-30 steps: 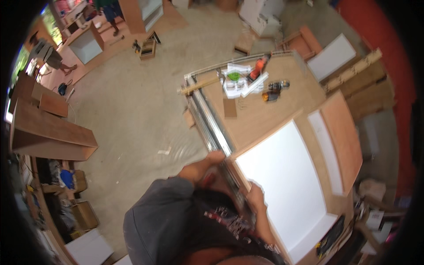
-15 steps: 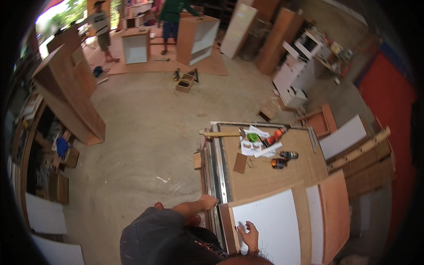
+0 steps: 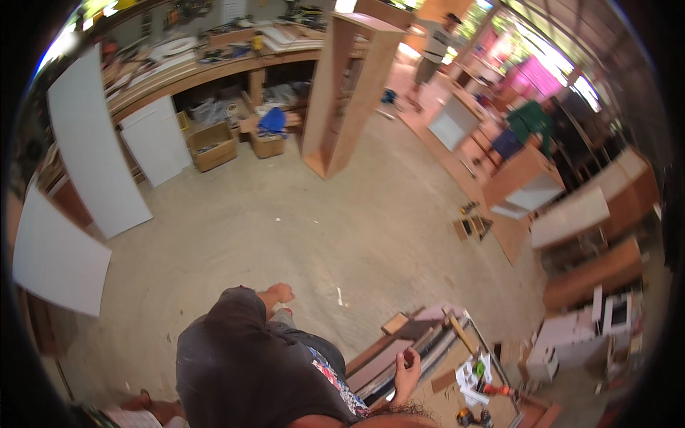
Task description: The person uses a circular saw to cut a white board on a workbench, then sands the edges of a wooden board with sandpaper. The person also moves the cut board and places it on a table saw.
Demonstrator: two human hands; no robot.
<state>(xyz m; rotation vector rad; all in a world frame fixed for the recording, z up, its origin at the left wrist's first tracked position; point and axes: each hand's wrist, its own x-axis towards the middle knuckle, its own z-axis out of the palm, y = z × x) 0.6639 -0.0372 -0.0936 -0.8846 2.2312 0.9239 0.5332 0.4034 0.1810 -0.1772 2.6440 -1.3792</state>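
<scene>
My left hand [image 3: 282, 292] hangs over the concrete floor, its fingers curled together with nothing visible in them. My right hand [image 3: 407, 371] is raised above the near edge of the work table [image 3: 435, 406], thumb and fingers apart, touching nothing that I can see. Metal rails and boards run along that table edge beside it. On the tabletop lie a hammer [image 3: 462, 334] with a wooden handle, white papers [image 3: 467, 385], a green tape measure [image 3: 480, 368], a red power tool [image 3: 494, 389] and cordless drills [image 3: 467, 418].
A tall wooden cabinet frame [image 3: 346, 107] stands ahead. White panels [image 3: 93, 143] lean at the left near a cluttered workbench [image 3: 207, 68] with cardboard boxes [image 3: 214, 146] below. Two people [image 3: 528, 128] work among cabinets at the far right. A small toolbox [image 3: 471, 227] sits on the floor.
The view has swung left, shifting the table to the lower right. My left hand has left the table's railed edge. My right hand has come away from above the white panel.
</scene>
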